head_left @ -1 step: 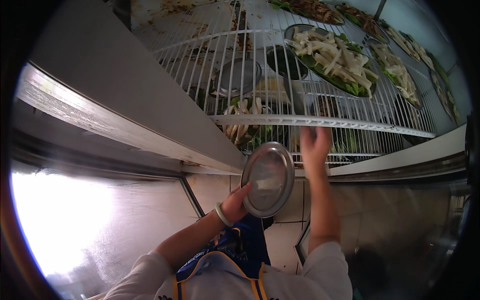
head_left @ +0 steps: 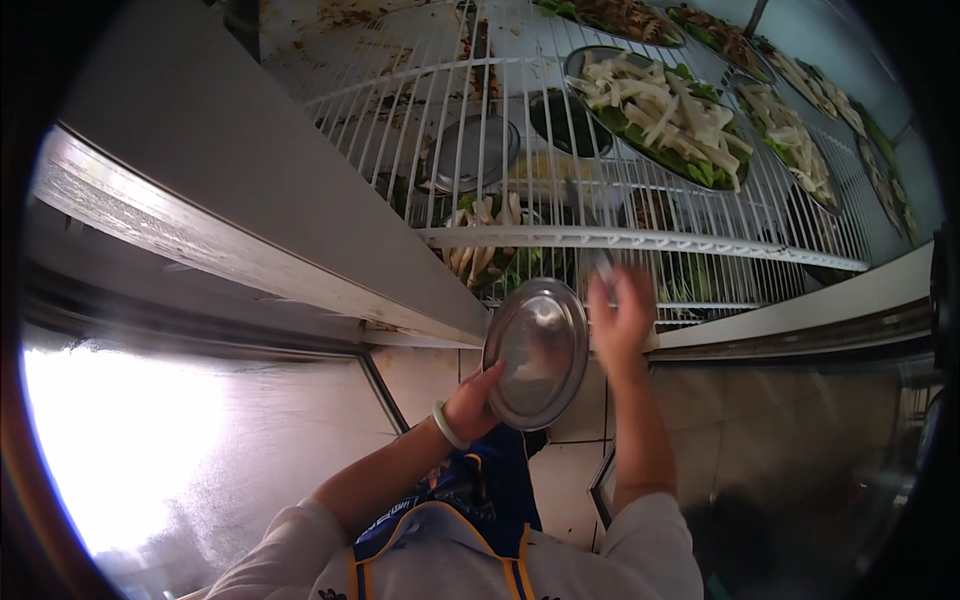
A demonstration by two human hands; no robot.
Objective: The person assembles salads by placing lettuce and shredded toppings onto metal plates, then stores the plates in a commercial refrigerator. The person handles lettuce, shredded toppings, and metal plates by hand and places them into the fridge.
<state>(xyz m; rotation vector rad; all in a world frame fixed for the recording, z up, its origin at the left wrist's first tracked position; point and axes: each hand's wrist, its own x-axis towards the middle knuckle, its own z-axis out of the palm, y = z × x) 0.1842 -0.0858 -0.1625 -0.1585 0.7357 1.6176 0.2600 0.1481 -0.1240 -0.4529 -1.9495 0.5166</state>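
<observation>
Remotely, I watched as the wearer's left hand (head_left: 472, 402) held an oval metal platter (head_left: 536, 355) in front of a white wire rack (head_left: 640, 238), fingers closed at its near-left rim and thumb laid over the upper face. The right hand (head_left: 624, 315), blurred, was raised just beside the platter and near the rack's front bar, its fingers partly bent. A thin grey shape (head_left: 605, 262) showed at the fingertips, but I could not tell whether the hand had hold of it.

By my reading, the work stood partway: the platter was already outside the rack, seemingly bare of food and not yet set down. Above, an oval dish of pale strips (head_left: 670, 120) over leafy greens lay fully dressed, as did a narrower leaf-lined dish (head_left: 793, 145) to its right and a dish of brown pieces (head_left: 625, 18) behind.

The platter's face looked smooth and polished, streaked with soft reflections inside a raised rim. Thin, close-set wires ran between thicker crossbars; the strips looked matte and slightly curled, the leaves crinkled. Lower down, a round grey disc (head_left: 475, 152) appeared dull and flat through the wires. A pale, smooth bracelet (head_left: 451, 426) ringed the left wrist above light floor tiles (head_left: 568, 480).
</observation>
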